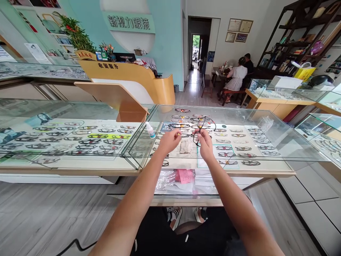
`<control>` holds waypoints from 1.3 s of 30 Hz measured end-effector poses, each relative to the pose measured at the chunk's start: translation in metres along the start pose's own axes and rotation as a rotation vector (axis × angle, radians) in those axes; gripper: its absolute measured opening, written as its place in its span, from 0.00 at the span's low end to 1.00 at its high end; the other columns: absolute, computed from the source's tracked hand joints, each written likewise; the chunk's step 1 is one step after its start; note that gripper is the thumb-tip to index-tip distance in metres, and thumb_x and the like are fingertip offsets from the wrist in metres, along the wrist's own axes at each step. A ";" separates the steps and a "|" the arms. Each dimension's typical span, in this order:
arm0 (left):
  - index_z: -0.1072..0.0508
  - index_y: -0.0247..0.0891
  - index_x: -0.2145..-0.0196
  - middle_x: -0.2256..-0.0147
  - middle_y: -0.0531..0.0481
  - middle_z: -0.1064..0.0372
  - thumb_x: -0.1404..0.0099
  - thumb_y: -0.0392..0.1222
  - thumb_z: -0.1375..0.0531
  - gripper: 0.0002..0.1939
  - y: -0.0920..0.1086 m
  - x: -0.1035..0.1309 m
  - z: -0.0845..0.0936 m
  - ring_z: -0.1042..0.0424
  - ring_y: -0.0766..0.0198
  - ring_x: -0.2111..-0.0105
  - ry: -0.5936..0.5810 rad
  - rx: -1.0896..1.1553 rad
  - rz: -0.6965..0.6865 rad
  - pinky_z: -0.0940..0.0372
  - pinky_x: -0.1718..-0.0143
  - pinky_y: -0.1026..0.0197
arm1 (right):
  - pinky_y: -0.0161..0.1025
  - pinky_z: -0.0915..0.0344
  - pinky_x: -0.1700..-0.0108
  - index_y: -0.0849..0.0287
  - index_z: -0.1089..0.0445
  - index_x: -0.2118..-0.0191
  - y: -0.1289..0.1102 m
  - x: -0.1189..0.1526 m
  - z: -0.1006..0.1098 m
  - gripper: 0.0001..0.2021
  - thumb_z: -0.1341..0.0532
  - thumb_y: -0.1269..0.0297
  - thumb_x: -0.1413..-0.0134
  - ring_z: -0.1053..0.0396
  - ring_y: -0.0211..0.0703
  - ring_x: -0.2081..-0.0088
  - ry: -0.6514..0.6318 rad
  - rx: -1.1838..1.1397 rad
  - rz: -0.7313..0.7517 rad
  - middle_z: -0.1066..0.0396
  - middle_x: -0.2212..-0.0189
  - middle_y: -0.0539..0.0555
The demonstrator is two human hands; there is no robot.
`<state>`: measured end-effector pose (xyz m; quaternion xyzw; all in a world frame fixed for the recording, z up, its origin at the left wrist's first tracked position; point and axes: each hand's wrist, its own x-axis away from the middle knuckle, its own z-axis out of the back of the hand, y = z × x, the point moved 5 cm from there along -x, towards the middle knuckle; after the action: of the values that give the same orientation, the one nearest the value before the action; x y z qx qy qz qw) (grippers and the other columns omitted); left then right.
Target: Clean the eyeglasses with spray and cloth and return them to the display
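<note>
Over the glass display case [271, 158], my right hand [205, 143] is closed around a pair of black-framed eyeglasses [197, 139], tipped on end with a temple pointing up. To its left, my left hand [169, 143] is closed in a pinch; a speck of yellow shows at the fingertips, too small to name. The two hands are a short way apart. A small white dropper bottle [150, 130] with a teal label stands on the glass just left of my left hand. Several eyeglass frames [226, 154] lie in rows beneath the glass.
A wooden board-like stand [117, 97] rises behind the case at left. More frames [98, 142] fill the left-hand case. An open drawer [165, 202] with plastic bags and a pink paper [184, 175] is below. Two people [237, 76] sit at a table farther back.
</note>
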<state>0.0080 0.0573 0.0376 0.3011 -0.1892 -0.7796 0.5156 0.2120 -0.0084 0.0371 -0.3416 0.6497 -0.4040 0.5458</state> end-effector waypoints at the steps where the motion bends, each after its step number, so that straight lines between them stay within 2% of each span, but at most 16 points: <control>1: 0.21 0.45 0.52 0.72 0.54 0.29 0.28 0.43 0.44 0.13 0.002 0.001 -0.011 0.31 0.57 0.71 -0.139 -0.016 -0.006 0.46 0.66 0.57 | 0.43 0.36 0.54 0.54 0.28 0.48 0.000 0.000 0.000 0.13 0.43 0.56 0.30 0.36 0.45 0.63 -0.002 -0.002 0.000 0.23 0.52 0.55; 3: 0.20 0.48 0.46 0.72 0.54 0.27 0.30 0.41 0.43 0.18 0.003 0.003 -0.025 0.31 0.56 0.70 -0.294 -0.055 -0.005 0.48 0.67 0.57 | 0.43 0.36 0.54 0.54 0.28 0.47 0.001 0.000 -0.001 0.13 0.43 0.56 0.29 0.36 0.45 0.62 -0.008 0.001 -0.001 0.23 0.52 0.55; 5: 0.20 0.49 0.44 0.72 0.54 0.27 0.31 0.39 0.43 0.21 0.000 0.002 -0.031 0.31 0.55 0.70 -0.336 -0.064 -0.001 0.49 0.68 0.57 | 0.44 0.35 0.53 0.54 0.28 0.47 0.002 0.000 -0.001 0.13 0.43 0.55 0.29 0.35 0.45 0.62 -0.016 0.009 0.000 0.23 0.52 0.55; 9: 0.18 0.46 0.53 0.71 0.52 0.28 0.36 0.39 0.40 0.16 -0.010 -0.002 -0.033 0.32 0.55 0.70 -0.310 0.079 0.040 0.47 0.67 0.58 | 0.44 0.34 0.52 0.53 0.28 0.48 0.004 0.000 -0.003 0.13 0.43 0.54 0.29 0.34 0.45 0.62 -0.035 0.028 -0.009 0.23 0.52 0.55; 13: 0.22 0.42 0.64 0.63 0.47 0.28 0.43 0.38 0.37 0.08 -0.014 -0.006 -0.030 0.31 0.57 0.68 -0.274 0.227 0.052 0.41 0.66 0.59 | 0.45 0.34 0.51 0.53 0.28 0.49 0.004 0.001 -0.004 0.12 0.42 0.54 0.29 0.34 0.46 0.61 -0.054 0.049 -0.019 0.23 0.52 0.55; 17: 0.26 0.42 0.62 0.62 0.48 0.28 0.40 0.44 0.41 0.09 -0.012 -0.006 -0.023 0.27 0.58 0.67 -0.306 0.393 0.101 0.34 0.69 0.61 | 0.45 0.35 0.52 0.53 0.28 0.47 0.004 0.000 -0.005 0.14 0.42 0.54 0.30 0.34 0.46 0.61 -0.063 0.044 -0.036 0.23 0.52 0.55; 20: 0.29 0.43 0.60 0.64 0.51 0.29 0.40 0.45 0.39 0.10 -0.011 -0.004 -0.014 0.25 0.59 0.66 -0.309 0.721 0.202 0.28 0.67 0.61 | 0.45 0.35 0.52 0.53 0.27 0.47 0.005 0.001 -0.006 0.14 0.42 0.54 0.29 0.35 0.46 0.62 -0.082 0.043 -0.051 0.23 0.52 0.55; 22: 0.29 0.44 0.59 0.66 0.54 0.30 0.43 0.43 0.37 0.13 -0.011 -0.003 -0.008 0.26 0.62 0.69 -0.291 0.921 0.268 0.27 0.68 0.62 | 0.45 0.36 0.53 0.53 0.27 0.48 0.007 0.002 -0.008 0.13 0.42 0.54 0.29 0.35 0.45 0.62 -0.109 0.045 -0.062 0.23 0.52 0.55; 25: 0.31 0.44 0.58 0.70 0.57 0.34 0.45 0.41 0.34 0.17 -0.012 -0.004 -0.002 0.30 0.65 0.73 -0.239 1.077 0.319 0.28 0.71 0.64 | 0.44 0.35 0.53 0.53 0.26 0.48 0.008 0.005 -0.012 0.13 0.42 0.55 0.30 0.35 0.45 0.63 -0.166 0.055 -0.092 0.22 0.52 0.54; 30: 0.34 0.45 0.58 0.70 0.57 0.31 0.46 0.40 0.30 0.21 -0.013 -0.009 0.000 0.29 0.64 0.73 -0.075 1.282 0.349 0.28 0.71 0.64 | 0.44 0.35 0.53 0.53 0.26 0.49 0.006 0.009 -0.020 0.13 0.42 0.55 0.30 0.35 0.44 0.63 -0.269 0.077 -0.121 0.22 0.53 0.54; 36: 0.33 0.44 0.57 0.67 0.55 0.27 0.43 0.40 0.28 0.20 -0.005 -0.009 -0.001 0.27 0.64 0.72 -0.009 1.383 0.290 0.29 0.71 0.65 | 0.43 0.36 0.55 0.54 0.26 0.49 0.006 0.012 -0.024 0.13 0.42 0.54 0.29 0.36 0.45 0.62 -0.321 0.099 -0.126 0.23 0.53 0.54; 39: 0.33 0.45 0.54 0.66 0.55 0.27 0.40 0.43 0.29 0.20 -0.002 -0.008 -0.002 0.27 0.65 0.71 0.015 1.316 0.266 0.32 0.71 0.66 | 0.43 0.36 0.55 0.53 0.26 0.50 0.005 0.012 -0.025 0.12 0.42 0.55 0.29 0.35 0.44 0.62 -0.336 0.093 -0.123 0.23 0.53 0.54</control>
<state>0.0102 0.0658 0.0369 0.5322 -0.6569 -0.4293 0.3177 0.1848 -0.0135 0.0293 -0.4178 0.5079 -0.4036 0.6361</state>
